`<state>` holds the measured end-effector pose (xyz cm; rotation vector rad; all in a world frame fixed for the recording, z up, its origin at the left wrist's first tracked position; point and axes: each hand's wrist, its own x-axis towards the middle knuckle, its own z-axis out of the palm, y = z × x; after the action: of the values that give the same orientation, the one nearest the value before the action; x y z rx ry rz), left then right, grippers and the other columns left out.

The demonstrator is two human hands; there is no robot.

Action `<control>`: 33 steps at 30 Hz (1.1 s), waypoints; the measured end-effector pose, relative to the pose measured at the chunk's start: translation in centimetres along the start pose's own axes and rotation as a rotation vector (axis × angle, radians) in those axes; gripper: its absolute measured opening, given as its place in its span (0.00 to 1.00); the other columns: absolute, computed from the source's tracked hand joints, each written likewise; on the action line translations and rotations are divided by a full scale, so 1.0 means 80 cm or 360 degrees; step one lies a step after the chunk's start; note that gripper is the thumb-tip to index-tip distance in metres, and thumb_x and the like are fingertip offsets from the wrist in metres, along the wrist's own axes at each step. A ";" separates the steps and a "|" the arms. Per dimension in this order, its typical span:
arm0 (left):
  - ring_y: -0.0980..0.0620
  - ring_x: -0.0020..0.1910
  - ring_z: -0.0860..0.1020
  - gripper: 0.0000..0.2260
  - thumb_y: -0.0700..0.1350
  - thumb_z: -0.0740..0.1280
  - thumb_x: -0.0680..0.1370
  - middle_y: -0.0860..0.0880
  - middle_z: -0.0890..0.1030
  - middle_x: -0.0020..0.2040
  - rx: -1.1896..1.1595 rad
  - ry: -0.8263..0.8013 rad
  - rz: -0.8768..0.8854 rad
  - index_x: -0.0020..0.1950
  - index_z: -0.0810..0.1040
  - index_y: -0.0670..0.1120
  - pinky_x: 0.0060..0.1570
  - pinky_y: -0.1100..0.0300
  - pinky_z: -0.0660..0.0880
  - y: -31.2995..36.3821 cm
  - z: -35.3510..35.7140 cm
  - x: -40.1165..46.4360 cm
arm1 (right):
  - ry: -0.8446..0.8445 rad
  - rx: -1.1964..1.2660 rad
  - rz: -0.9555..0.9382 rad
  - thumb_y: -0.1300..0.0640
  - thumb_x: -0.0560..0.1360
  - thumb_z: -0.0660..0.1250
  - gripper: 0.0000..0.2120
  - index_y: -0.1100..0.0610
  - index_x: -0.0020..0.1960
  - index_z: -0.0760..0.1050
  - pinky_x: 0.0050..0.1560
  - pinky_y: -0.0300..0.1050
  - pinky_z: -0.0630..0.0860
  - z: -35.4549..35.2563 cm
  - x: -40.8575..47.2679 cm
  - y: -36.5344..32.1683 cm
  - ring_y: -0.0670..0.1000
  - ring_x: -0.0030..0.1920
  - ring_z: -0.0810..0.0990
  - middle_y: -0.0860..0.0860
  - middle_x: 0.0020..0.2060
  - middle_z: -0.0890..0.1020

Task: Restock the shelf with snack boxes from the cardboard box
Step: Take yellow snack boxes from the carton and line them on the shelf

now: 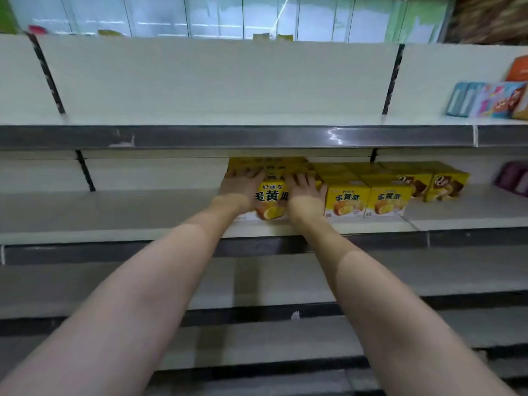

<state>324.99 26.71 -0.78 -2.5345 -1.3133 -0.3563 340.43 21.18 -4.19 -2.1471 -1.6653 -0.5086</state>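
Both bare arms reach forward to the middle white metal shelf, where a yellow cardboard snack box printed with black characters and a cake picture stands at the shelf's front edge. The left hand lies against the box's upper left part, its fingers fairly straight and laid over the top edge. The right hand lies against the box's right part, fingers spread and pointing up over the top. The box sits between the two hands, its printed front showing in the gap between the wrists. Whether the thumbs hook round the box's sides cannot be told.

Behind and above this box more yellow boxes of the same kind are stacked under the shelf above. Just beside the right hand stand two matching yellow snack boxes facing forward, touching each other. Further right are yellow boxes with a brown cake picture.

The upper white shelf carries colourful flat packages at its far right end. Purple packs show at the right edge of the middle level.
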 end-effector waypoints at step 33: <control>0.39 0.55 0.78 0.12 0.42 0.61 0.77 0.41 0.78 0.57 0.0203 0.0204 -0.0631 0.59 0.75 0.44 0.51 0.49 0.71 -0.131 -0.020 -0.200 | 0.0050 0.0565 -0.0996 0.61 0.76 0.64 0.13 0.61 0.59 0.75 0.57 0.53 0.67 -0.015 -0.058 -0.196 0.62 0.59 0.72 0.60 0.56 0.76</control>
<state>307.25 19.86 -3.39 -2.1019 -1.7240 -0.4857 324.08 20.29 -4.29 -1.3467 -2.2078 -0.3669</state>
